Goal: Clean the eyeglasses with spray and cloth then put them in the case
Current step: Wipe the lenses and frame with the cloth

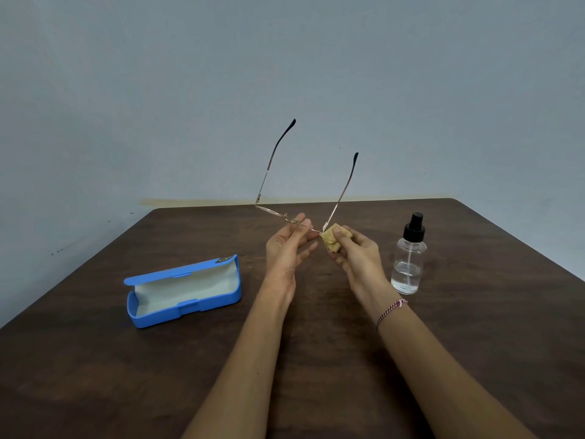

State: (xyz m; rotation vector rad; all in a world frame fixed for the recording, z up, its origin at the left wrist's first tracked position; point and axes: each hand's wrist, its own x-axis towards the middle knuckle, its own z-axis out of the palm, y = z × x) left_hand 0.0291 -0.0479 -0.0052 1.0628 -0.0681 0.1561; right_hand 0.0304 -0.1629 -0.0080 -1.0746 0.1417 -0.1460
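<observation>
1. Your left hand pinches the eyeglasses at the bridge, held above the table, temples pointing up.
2. Your right hand pinches the folded tan cloth around one lens.
3. The open blue case lies at the left and the spray bottle stands at the right; you can read no lettering on either.
</observation>
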